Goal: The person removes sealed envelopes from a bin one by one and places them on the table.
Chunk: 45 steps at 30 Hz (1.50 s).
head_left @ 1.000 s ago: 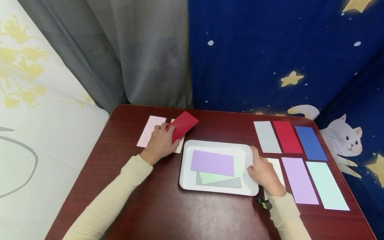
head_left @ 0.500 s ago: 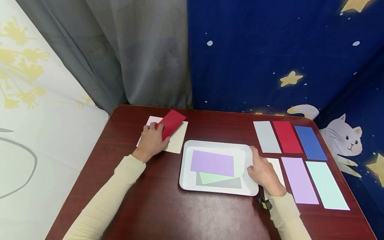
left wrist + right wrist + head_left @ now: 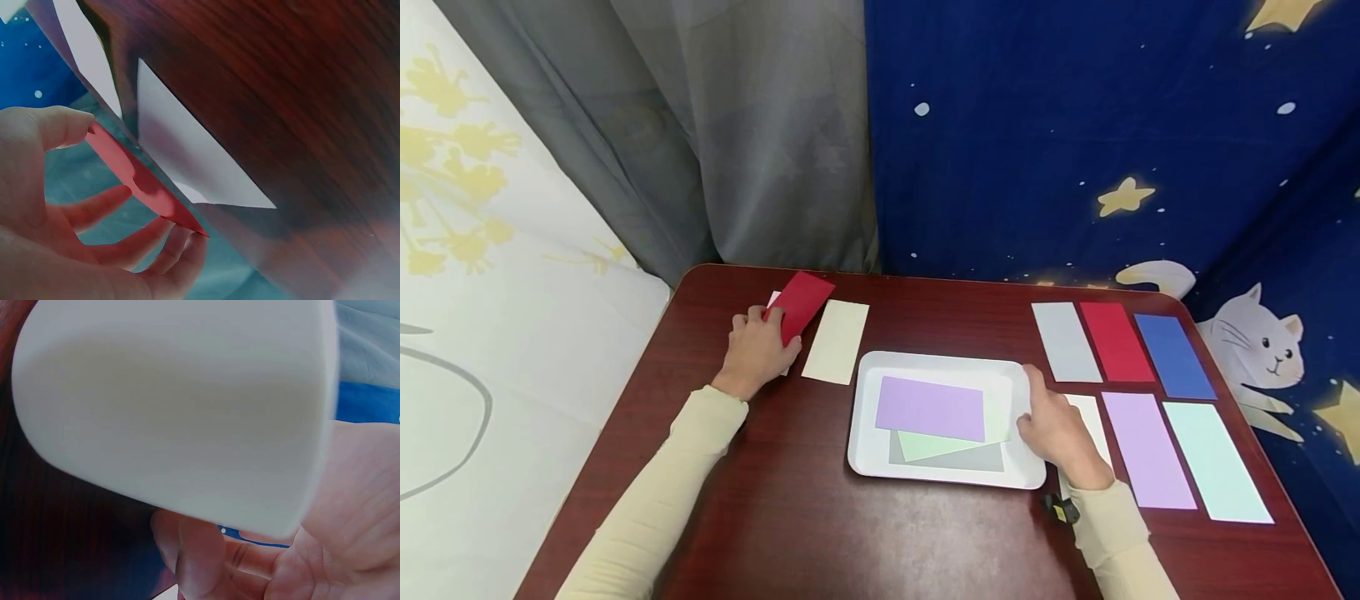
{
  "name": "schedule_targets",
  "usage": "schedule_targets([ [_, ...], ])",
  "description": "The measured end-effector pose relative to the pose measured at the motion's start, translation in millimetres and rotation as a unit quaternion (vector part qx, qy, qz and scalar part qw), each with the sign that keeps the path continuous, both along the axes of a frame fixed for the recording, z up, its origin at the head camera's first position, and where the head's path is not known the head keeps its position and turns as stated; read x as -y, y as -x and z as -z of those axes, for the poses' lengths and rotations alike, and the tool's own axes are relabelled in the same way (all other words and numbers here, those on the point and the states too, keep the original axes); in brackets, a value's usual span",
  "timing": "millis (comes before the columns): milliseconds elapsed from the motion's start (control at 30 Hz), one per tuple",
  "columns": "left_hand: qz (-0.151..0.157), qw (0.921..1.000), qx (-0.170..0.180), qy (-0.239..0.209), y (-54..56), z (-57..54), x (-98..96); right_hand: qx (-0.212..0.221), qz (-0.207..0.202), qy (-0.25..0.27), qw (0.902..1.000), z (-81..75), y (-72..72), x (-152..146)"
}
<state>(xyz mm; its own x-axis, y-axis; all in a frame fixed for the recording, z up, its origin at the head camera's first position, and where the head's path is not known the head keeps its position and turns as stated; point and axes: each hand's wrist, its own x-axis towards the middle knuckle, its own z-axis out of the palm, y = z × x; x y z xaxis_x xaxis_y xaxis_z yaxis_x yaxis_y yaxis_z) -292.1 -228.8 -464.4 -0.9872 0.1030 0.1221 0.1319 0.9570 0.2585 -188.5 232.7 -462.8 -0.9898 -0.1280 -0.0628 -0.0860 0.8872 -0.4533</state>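
Observation:
My left hand (image 3: 755,350) pinches a red paper card (image 3: 805,298) between thumb and fingertips. In the left wrist view this red card (image 3: 115,156) is held by its edges and bows slightly. Under it in the head view lies a pink card (image 3: 773,297), mostly hidden. A cream card (image 3: 837,342) lies just right of them. My right hand (image 3: 1063,429) grips the right end of a white tray (image 3: 943,477), and the right wrist view shows the tray (image 3: 181,425) close up. Inside the tray a purple card (image 3: 930,408) overlaps a light green card (image 3: 925,447) and a grey card (image 3: 981,460).
On the right of the brown table (image 3: 790,517) lie two rows of cards: pale grey (image 3: 1067,342), red (image 3: 1116,342) and blue (image 3: 1175,357) behind, white (image 3: 1086,417), lilac (image 3: 1148,450) and mint (image 3: 1217,462) in front. Curtains (image 3: 790,133) hang behind the far edge.
My left hand has carried the red card leftward, from over the cream card to over the pink one. The cream card is now uncovered. My right hand and the tray have stayed put.

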Motion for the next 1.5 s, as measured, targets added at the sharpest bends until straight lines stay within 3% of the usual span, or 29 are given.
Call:
schedule_targets([
  [667, -0.062, 0.9976, 0.028, -0.011, 10.9, 10.0, 30.1, -0.004, 0.003, -0.003, 1.0000, 0.7, -0.2, -0.6],
  [1233, -0.108, 0.9930, 0.047, -0.013, 10.1, 16.8, 55.9, -0.005, 0.002, -0.005, 1.0000, 0.3, 0.0, -0.2],
  [1500, -0.111, 0.9927, 0.048, -0.011, 8.4, 17.9, 63.9, -0.002, 0.003, -0.007, 1.0000, 0.4, 0.8, 0.5],
])
